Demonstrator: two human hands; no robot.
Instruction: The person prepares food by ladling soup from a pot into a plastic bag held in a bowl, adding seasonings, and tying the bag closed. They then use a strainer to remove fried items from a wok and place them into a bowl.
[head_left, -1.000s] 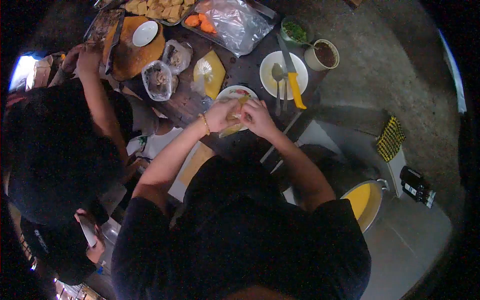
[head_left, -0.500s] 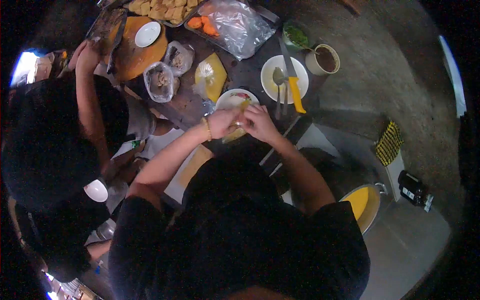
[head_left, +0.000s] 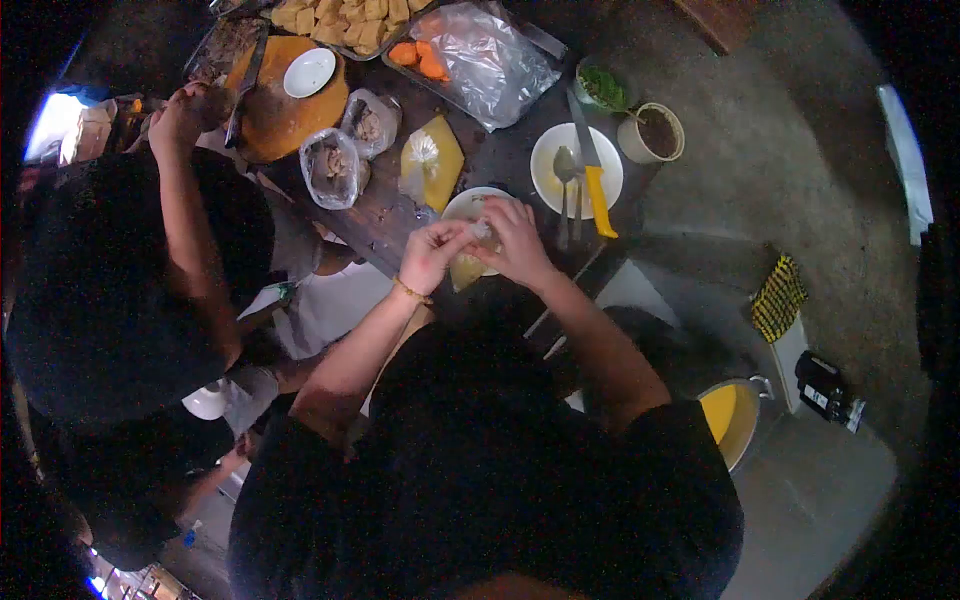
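Over a white bowl [head_left: 463, 207] with a printed pattern, a small clear plastic bag [head_left: 467, 271] of something yellowish hangs between my hands. My left hand [head_left: 437, 252], with a beaded bracelet at the wrist, pinches the gathered top of the bag. My right hand [head_left: 515, 245] closes on the same gathered plastic from the other side, its fingertips partly hidden. Just beyond the bowl lies a larger yellow-filled plastic bag [head_left: 436, 165]. Right of it, a white plate [head_left: 546, 185] carries spoons [head_left: 565, 166] and a yellow-handled knife [head_left: 597, 200].
Two opened plastic bags [head_left: 333, 172] of pale pieces stand left of the bowl. Behind are a foil- or plastic-covered tray [head_left: 490, 70], a tub of dark sauce [head_left: 655, 135] and tofu-like cubes [head_left: 345, 22]. A pot of yellow liquid [head_left: 745, 425] is low right. Other people work at left.
Both my hands have drawn slightly apart, and whitish plastic now shows between the fingertips. The whole view has shifted a little. At left, the other person's white bowl has moved down.
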